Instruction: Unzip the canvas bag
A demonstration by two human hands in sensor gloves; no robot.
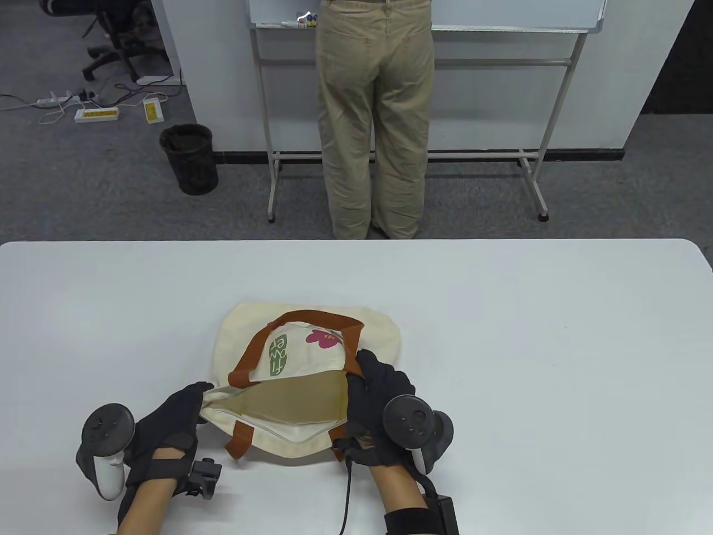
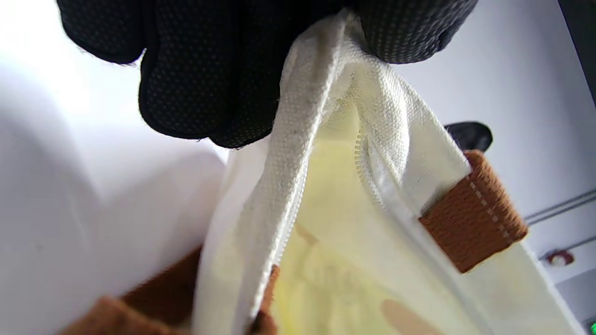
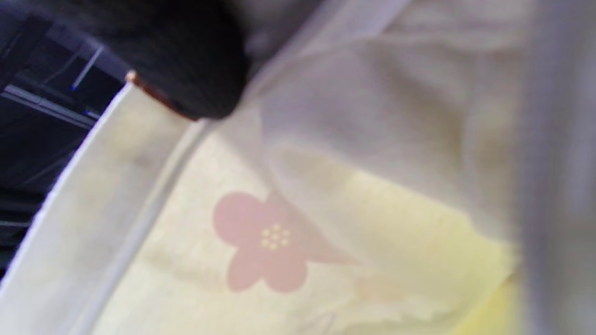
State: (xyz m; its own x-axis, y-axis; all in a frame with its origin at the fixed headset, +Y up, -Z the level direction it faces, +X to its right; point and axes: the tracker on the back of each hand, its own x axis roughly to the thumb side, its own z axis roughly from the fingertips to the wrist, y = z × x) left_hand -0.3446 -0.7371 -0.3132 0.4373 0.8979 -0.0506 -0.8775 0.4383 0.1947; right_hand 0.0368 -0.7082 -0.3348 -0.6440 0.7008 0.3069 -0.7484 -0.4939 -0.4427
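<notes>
A cream canvas bag (image 1: pixel 312 348) with brown handles (image 1: pixel 256 345) and a pink flower print lies on the white table (image 1: pixel 501 334), its mouth gaping open toward me. My left hand (image 1: pixel 178 409) pinches the bag's left corner; in the left wrist view the fingers (image 2: pixel 205 79) grip the fabric (image 2: pixel 321 121) at the end of the zipper teeth (image 2: pixel 368 167). My right hand (image 1: pixel 376 393) holds the bag's right end by the handle base. The right wrist view is blurred and shows the bag's inside (image 3: pixel 279 242) with the flower showing through. I cannot see the zipper pull.
A person in khaki trousers (image 1: pixel 374 128) stands beyond the table's far edge at a whiteboard stand (image 1: pixel 535 167). A black waste bin (image 1: pixel 189 159) sits on the floor at the left. A cable (image 1: pixel 348 490) runs from my right wrist.
</notes>
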